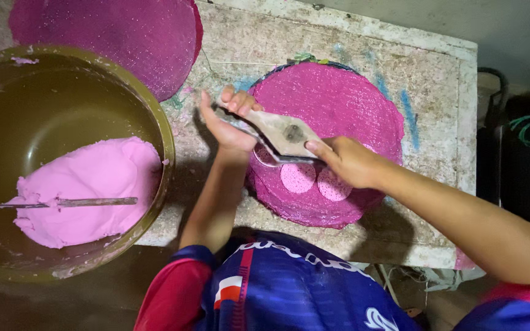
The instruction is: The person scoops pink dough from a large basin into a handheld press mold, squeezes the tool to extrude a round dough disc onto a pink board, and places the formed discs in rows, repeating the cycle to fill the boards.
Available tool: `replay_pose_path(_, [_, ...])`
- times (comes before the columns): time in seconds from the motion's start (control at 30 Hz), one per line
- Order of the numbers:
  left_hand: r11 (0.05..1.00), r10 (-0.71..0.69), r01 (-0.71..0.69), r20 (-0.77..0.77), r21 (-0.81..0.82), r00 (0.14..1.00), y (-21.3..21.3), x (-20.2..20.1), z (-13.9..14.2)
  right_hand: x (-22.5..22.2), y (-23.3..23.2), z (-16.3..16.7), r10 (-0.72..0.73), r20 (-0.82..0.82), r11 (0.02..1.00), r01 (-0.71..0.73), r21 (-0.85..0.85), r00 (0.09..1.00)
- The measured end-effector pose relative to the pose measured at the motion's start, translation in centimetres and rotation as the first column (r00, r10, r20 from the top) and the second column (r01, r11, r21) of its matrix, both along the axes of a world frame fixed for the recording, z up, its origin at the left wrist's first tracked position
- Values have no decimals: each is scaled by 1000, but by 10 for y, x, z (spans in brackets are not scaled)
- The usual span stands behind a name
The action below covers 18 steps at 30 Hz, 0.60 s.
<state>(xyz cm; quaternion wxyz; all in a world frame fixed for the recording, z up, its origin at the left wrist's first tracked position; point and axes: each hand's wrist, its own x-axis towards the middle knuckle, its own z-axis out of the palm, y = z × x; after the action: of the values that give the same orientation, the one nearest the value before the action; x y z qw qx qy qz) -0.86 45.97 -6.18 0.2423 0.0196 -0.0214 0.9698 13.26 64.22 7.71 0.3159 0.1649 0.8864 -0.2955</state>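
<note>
- Left hand (231, 119) gripping one end of a flat metal tool (274, 132); right hand (345, 160) closed on the other end, above the round pink mat (351, 104).
- Worn whitish table (437, 73) under everything, streaked with blue.
- Large olive basin (62, 110) at left edge of table, with a mound of pale pink dough (93, 190).
- Second, darker magenta mat (111, 30) at upper left, partly out of view.
- Thin stick (72, 201) lying across the dough.
- Two pale pink discs (314, 179) side by side on the near part of the mat, just beneath the tool, possibly touching it.
</note>
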Motion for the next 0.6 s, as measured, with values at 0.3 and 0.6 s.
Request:
replay_pose_path(0.3, [1000, 18, -20, -83, -15, 996, 18, -28, 15, -9, 3, -4, 67, -313, 983, -8, 186, 947])
replay_pose_path(0.6, [977, 77, -84, -41, -195, 996, -13, -26, 17, -7, -13, -28, 53, -385, 997, -71, -33, 922])
